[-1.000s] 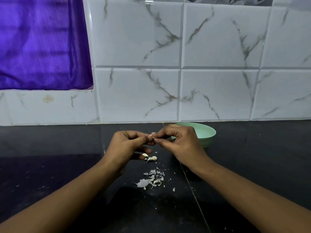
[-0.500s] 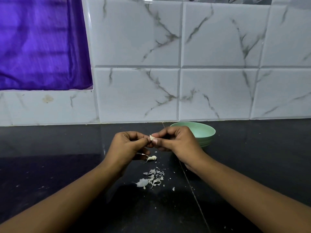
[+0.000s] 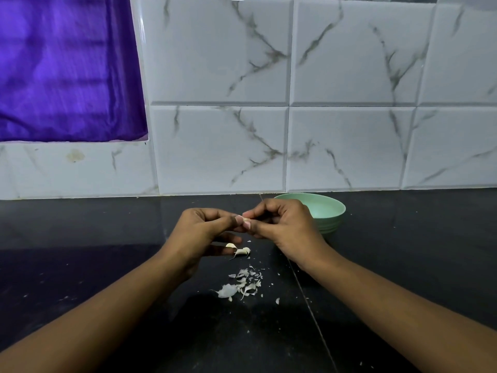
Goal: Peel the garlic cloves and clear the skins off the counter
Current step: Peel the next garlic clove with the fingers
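Observation:
Above the black counter [image 3: 107,265], my left hand [image 3: 199,232] and my right hand [image 3: 285,227] meet fingertip to fingertip and pinch a small garlic clove [image 3: 245,219] between them; only a pale sliver of it shows. Two unpeeled garlic cloves [image 3: 240,250] lie on the counter just below my left fingers. A small heap of white garlic skins [image 3: 242,285] is spread nearer to me, between my forearms. A pale green bowl [image 3: 329,211] stands behind my right hand, which hides part of it.
A white marble-look tiled wall [image 3: 269,103] rises straight behind the counter. A purple cloth [image 3: 67,71] covers the upper left. Small skin flecks [image 3: 277,300] lie scattered around the heap. A seam [image 3: 309,305] runs diagonally through the counter.
Both hands stay together at the clove with only small finger shifts. A bit of the clove showed more between the fingertips half a second ago than now.

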Available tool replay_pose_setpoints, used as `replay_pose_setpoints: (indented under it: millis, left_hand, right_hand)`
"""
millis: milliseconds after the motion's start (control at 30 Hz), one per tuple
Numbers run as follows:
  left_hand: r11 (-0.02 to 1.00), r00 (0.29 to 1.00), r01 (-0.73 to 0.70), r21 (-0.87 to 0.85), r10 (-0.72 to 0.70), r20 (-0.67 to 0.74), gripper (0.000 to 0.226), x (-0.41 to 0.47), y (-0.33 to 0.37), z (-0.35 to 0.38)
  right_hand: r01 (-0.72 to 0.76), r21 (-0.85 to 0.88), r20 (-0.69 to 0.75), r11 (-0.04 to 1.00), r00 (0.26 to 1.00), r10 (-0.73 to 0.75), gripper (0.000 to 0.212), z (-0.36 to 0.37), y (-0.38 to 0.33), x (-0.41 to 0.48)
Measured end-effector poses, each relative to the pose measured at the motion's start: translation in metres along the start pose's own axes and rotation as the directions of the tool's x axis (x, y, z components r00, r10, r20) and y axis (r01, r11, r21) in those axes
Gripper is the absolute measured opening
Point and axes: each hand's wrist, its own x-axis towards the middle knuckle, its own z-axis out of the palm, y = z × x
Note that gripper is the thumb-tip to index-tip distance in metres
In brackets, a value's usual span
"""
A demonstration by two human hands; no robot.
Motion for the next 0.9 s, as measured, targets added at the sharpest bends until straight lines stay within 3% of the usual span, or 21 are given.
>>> replay_pose_setpoints:
  millis: [333, 467, 567, 900]
  left_hand:
    - [0.998, 0.998, -0.057, 0.037, 0.058, -0.035, 0.012, -0.0017, -0.0007, 0.0004]
    - [0.998, 0.998, -0.041, 0.051, 0.043, -0.041, 0.017, -0.0015, -0.0002, 0.0014]
    - [0.999, 1.0, 0.008, 0.04, -0.007, -0.018, 0.021, 0.0001, 0.0005, -0.0001]
    - [0.999, 1.0, 0.023, 0.045, -0.024, 0.007, 0.012, 0.0003, 0.0009, -0.0021]
  right_hand:
    - [-0.014, 0.019, 0.011, 1.0, 1.0, 0.014, 0.02, 0.001, -0.0021, -0.0019]
    - [-0.184, 0.248, 0.101, 0.951, 0.981, 0.164, 0.01, -0.0001, -0.004, -0.0014]
    - [-0.262, 0.32, 0.148, 0.911, 0.963, 0.225, 0.009, -0.0034, -0.0038, 0.0002]
    - [-0.097, 0.117, -0.006, 0.988, 0.995, 0.098, 0.009, 0.0027, -0.0011, -0.0019]
